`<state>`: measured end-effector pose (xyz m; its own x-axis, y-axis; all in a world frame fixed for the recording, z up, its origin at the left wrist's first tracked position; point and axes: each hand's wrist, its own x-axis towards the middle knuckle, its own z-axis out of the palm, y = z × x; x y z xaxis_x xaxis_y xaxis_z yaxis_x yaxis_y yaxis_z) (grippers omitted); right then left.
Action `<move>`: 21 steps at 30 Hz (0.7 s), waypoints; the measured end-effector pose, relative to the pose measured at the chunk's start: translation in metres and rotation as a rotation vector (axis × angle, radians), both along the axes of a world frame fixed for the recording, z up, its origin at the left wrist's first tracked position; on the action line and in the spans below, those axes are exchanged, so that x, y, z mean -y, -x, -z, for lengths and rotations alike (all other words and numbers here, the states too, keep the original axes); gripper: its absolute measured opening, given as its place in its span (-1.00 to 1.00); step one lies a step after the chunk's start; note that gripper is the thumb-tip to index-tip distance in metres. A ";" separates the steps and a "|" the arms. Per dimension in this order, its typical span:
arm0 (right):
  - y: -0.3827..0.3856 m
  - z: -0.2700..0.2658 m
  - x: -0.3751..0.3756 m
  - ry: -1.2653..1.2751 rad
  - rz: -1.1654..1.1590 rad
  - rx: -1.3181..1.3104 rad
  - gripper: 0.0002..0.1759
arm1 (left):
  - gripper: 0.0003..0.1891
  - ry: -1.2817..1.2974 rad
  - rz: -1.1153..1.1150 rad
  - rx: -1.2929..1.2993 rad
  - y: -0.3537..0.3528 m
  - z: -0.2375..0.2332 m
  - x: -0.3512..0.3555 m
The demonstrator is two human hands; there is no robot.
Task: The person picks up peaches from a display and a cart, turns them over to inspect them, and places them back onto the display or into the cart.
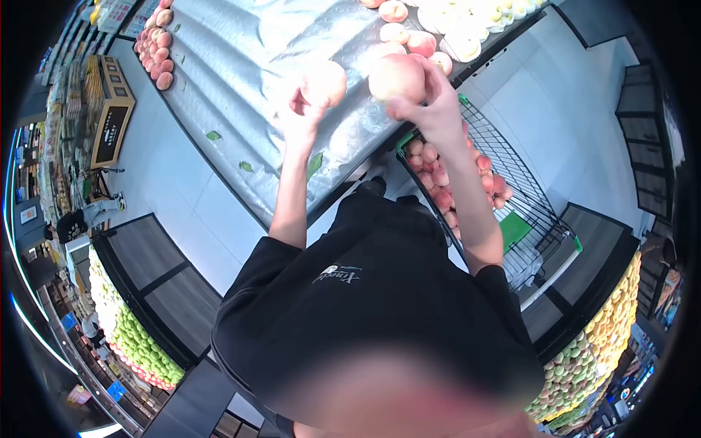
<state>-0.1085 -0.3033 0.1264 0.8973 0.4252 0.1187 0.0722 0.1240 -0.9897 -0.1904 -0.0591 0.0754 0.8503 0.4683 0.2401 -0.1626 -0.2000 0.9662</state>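
Observation:
Above the silver padded display table (219, 95), my left hand (303, 109) is closed round a pale pink peach (325, 83). My right hand (431, 106) grips a larger-looking pink peach (396, 77), fingers round its right side and thumb below it. More peaches (420, 44) lie on the table just beyond my right hand. Under my right forearm, a shopping cart (522, 171) holds many peaches (440, 177). A few green leaves (315, 165) rest on the silver surface.
Another row of peaches (162, 55) lines the table's left edge. Pale fruit (467, 25) sits at the back right. Fruit stands with green fruit (139, 343) and yellow fruit (610, 314) flank me behind. A person (73, 225) is at the far left.

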 end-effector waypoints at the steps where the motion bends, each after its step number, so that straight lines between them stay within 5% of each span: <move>1: -0.001 0.001 -0.002 -0.234 -0.174 -0.348 -0.24 | -0.34 0.383 0.114 0.043 -0.004 -0.008 0.014; 5: 0.016 -0.014 -0.014 -0.807 -0.226 -0.937 -0.07 | -0.15 1.536 0.554 0.123 -0.001 -0.011 0.037; 8: 0.017 -0.011 -0.013 -0.969 -0.305 -0.979 -0.01 | -0.18 1.684 0.606 0.225 -0.006 -0.022 0.051; 12: 0.015 -0.005 0.003 -0.970 -0.308 -0.869 0.00 | -0.23 1.573 0.585 0.215 -0.013 -0.019 0.064; 16: 0.024 0.031 0.032 -0.668 0.066 -0.606 -0.17 | -0.31 1.262 0.356 -0.049 -0.021 0.022 0.083; 21: 0.053 0.212 0.131 -0.441 0.317 -0.783 -0.30 | -0.49 0.959 0.310 -0.418 -0.024 0.094 0.130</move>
<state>-0.1615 -0.4342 -0.0853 0.8556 0.2089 -0.4736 -0.4973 0.5858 -0.6399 -0.1663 -0.1893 -0.0186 0.8932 0.0580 -0.4458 0.3013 0.6589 0.6893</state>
